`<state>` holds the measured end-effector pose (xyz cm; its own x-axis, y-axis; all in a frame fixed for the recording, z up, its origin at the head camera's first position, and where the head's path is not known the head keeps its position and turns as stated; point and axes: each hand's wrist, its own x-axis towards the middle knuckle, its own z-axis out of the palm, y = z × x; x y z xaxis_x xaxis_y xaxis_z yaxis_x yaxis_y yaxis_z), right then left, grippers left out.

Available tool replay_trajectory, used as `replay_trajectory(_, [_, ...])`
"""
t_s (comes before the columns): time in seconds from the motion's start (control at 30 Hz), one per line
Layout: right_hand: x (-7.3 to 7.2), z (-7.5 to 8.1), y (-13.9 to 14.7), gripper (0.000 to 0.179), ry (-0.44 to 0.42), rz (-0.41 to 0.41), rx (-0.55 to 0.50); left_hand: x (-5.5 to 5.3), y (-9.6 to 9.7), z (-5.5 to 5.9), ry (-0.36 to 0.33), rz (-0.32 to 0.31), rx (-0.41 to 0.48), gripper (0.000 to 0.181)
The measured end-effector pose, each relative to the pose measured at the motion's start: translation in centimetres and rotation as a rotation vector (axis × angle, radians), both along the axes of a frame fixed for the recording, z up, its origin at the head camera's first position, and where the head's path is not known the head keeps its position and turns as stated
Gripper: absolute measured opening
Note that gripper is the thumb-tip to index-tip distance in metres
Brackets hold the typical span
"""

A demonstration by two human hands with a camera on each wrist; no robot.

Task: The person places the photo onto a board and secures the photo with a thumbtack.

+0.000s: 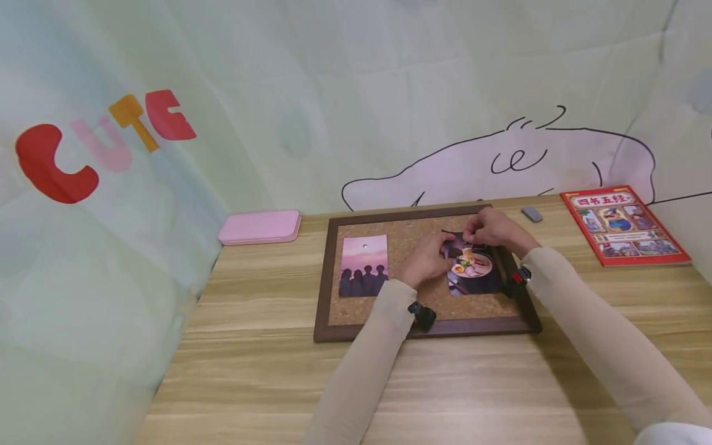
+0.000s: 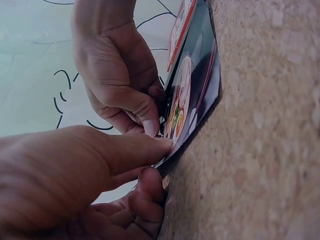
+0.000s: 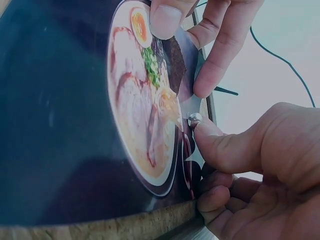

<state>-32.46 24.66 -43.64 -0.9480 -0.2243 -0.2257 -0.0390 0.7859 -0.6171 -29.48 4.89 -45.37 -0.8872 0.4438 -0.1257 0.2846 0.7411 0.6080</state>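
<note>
A photo of a ramen bowl (image 1: 475,285) lies on the right side of a framed corkboard (image 1: 414,303). My left hand (image 1: 424,261) holds it at its upper left, thumb on the printed face and fingers at the edge. At the photo's top, my right hand (image 1: 492,228) pinches a silver round-headed pushpin (image 3: 194,118) between thumb and fingers; the pin's point is hidden. On the left side of the corkboard is a photo of silhouetted people under a pink sky (image 1: 364,266), with a small pin (image 1: 364,246) near its top.
A pink case (image 1: 260,227) sits at the back left of the wooden table (image 1: 250,346). Behind the board's right corner lies a small grey object (image 1: 532,214). A red illustrated book (image 1: 625,225) is at the far right, and a printed curtain (image 1: 311,111) hangs behind the table.
</note>
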Motion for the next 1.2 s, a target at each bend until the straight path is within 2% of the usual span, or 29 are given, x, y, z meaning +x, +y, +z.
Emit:
replay_trajectory(0.8, [0.14, 0.19, 0.19, 0.012, -0.012, -0.002, -0.024, -0.17, 0.07, -0.30, 0.011, -0.015, 0.005, 0.057])
replay_trajectory(1.2, [-0.30, -0.08, -0.08, 0.020, -0.036, -0.092, -0.057, -0.33, 0.01, -0.35, 0.014, -0.010, 0.008, 0.056])
